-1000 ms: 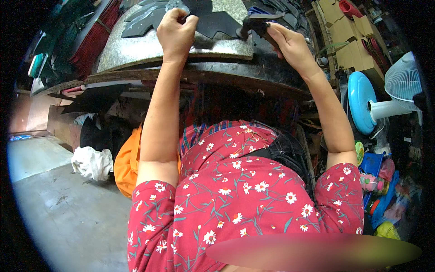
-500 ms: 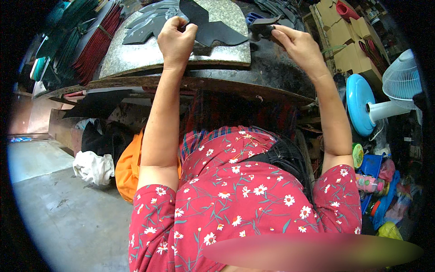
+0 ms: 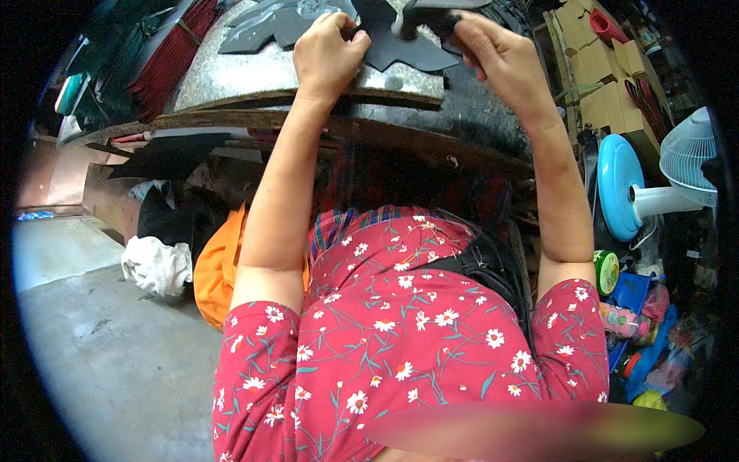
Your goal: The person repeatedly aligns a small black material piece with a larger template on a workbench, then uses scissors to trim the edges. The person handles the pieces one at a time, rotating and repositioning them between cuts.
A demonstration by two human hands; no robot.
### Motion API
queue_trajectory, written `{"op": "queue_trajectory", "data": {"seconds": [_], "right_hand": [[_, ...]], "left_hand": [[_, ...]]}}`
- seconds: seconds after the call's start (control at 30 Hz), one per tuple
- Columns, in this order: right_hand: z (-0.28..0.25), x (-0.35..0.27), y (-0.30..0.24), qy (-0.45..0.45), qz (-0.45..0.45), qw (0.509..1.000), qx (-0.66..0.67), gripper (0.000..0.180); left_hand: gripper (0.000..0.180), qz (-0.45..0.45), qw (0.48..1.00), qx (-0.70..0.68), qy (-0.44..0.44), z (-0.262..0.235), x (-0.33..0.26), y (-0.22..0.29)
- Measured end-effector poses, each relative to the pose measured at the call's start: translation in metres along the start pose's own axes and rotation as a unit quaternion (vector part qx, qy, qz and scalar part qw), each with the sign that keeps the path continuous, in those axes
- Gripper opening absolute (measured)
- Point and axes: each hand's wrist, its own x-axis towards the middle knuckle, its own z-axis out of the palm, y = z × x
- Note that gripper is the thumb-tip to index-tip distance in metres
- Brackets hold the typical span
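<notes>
My right hand (image 3: 504,65) is closed around the dark handle of a hammer (image 3: 406,29), its head held over a dark grey cut piece of leather-like sheet (image 3: 408,55). That piece lies on a speckled stone slab (image 3: 239,81) at the top of the view. My left hand (image 3: 327,61) is closed at the near left edge of the piece, thumb and forefinger pinched together on it. Just left of it, overlapping grey pieces (image 3: 269,35) with whitish smears lie fanned out on the slab.
The slab rests on a dark workbench (image 3: 485,115) with a worn wooden edge. Bundles of dark red strips (image 3: 173,58) stand at the left. Cardboard boxes (image 3: 600,77) and a blue-and-white fan (image 3: 620,189) are at the right. An orange cloth bag (image 3: 219,277) hangs below the bench.
My right hand has brought the hammer leftward, from beside the slab to over the dark grey piece. My left hand keeps its closed grip, and the whole view has shifted slightly.
</notes>
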Motion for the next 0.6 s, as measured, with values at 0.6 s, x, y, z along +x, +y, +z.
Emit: {"op": "queue_trajectory", "data": {"seconds": [0.6], "right_hand": [[0.018, -0.007, -0.007, -0.089, 0.031, 0.993, -0.07, 0.037]], "left_hand": [[0.029, 0.003, 1.0, 0.007, -0.006, -0.002, -0.002, 0.0]]}}
